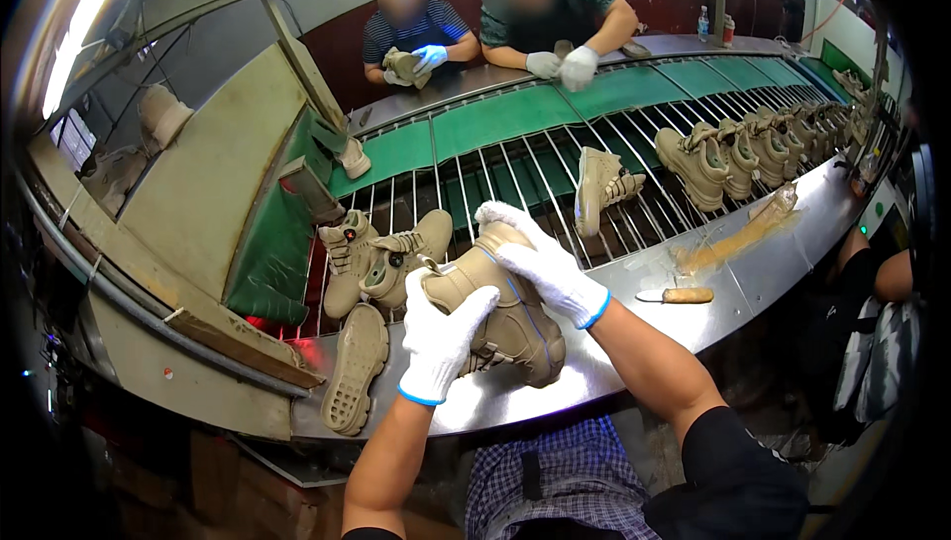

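Observation:
A tan boot (510, 307) is held up between my two white-gloved hands over the near metal edge. A thin blue line runs along its side, and its toe points down toward me. My left hand (443, 337) grips the boot at its left side. Wrapped over the boot's upper right part is my right hand (550, 268). Just left of my left hand, a loose tan sole (357, 367) lies tread up on the metal ledge. Beyond it sit two tan boots, one on the left (347, 255) and one beside it (411, 255), on the metal bars.
A wooden-handled tool (686, 295) lies on the metal ledge (634, 327), near a brownish glue-like smear (738, 241). One boot (600, 188) rests alone on the bars; several more (698, 163) line up rightward. Across the green-padded conveyor (505, 122), two gloved people handle shoes.

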A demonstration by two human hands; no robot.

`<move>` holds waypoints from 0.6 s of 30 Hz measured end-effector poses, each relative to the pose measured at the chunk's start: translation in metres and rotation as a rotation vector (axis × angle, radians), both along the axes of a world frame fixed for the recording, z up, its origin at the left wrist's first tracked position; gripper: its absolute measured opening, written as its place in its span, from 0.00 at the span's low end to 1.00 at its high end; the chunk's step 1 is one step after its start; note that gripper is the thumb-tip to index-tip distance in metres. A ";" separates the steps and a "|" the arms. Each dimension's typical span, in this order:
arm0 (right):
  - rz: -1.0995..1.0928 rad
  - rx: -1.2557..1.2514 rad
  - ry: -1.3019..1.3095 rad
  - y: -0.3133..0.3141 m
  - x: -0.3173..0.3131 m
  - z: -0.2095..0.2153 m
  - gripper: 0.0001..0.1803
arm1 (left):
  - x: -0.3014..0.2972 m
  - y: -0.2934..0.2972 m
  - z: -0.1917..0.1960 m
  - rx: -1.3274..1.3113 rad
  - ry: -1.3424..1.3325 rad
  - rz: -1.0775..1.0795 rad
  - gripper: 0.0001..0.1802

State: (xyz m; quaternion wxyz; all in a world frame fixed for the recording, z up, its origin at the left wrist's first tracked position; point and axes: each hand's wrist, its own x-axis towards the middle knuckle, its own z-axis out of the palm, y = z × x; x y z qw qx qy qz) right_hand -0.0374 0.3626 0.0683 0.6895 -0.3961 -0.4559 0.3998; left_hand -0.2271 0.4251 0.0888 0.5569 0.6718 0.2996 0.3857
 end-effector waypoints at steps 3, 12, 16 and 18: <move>-0.125 -0.054 -0.166 -0.007 -0.003 -0.015 0.42 | 0.001 -0.004 -0.005 0.053 -0.009 0.067 0.38; -0.123 -0.477 -0.490 -0.085 -0.036 -0.050 0.41 | -0.004 0.004 -0.011 0.021 -0.008 0.165 0.32; -0.299 -0.200 -0.613 -0.114 -0.048 -0.112 0.38 | -0.008 0.002 -0.005 0.023 -0.040 0.149 0.33; -0.346 -0.178 -0.569 -0.117 -0.051 -0.095 0.34 | -0.015 -0.004 -0.003 0.116 -0.079 0.120 0.33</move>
